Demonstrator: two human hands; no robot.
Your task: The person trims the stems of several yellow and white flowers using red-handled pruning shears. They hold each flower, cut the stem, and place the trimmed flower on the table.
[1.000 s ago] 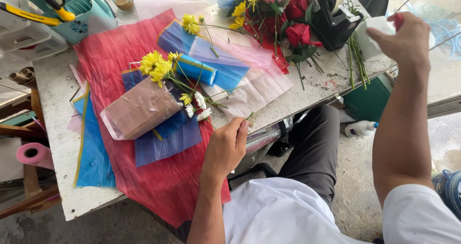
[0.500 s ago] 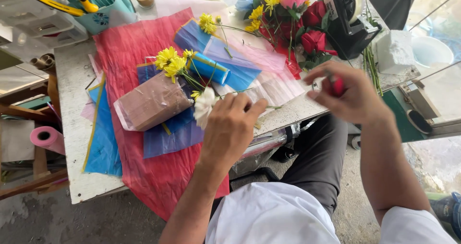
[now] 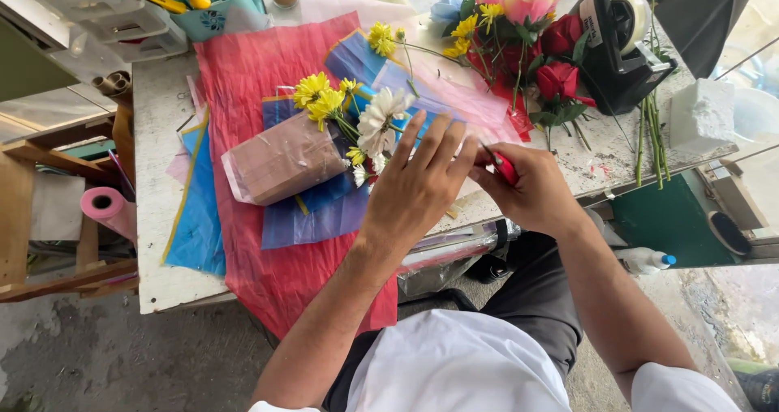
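Note:
My left hand (image 3: 418, 189) hovers over the table's front edge with its fingers fanned out, and a white daisy (image 3: 381, 120) stands up just beyond the fingertips, its stem seemingly pinched under the hand. My right hand (image 3: 535, 197) is closed around a small red-handled cutter (image 3: 505, 167) whose tip touches my left fingers. Just left of the daisy lies a small bundle wrapped in brown paper (image 3: 284, 165) with yellow daisies (image 3: 320, 100) sticking out of its top. It rests on blue sheets laid over a red paper sheet (image 3: 251, 71).
A bunch of red and pink roses (image 3: 560, 75) lies at the back right beside a black tape dispenser (image 3: 621, 43). Cut green stems (image 3: 653, 136) and a white foam block (image 3: 702, 116) sit at the right edge. A teal basket (image 3: 215, 6) stands at the back left, a pink roll (image 3: 105, 209) beside the table.
My right hand came down from the far right with the red cutter and met my left hand. My left hand picked up the white daisy and lifted it.

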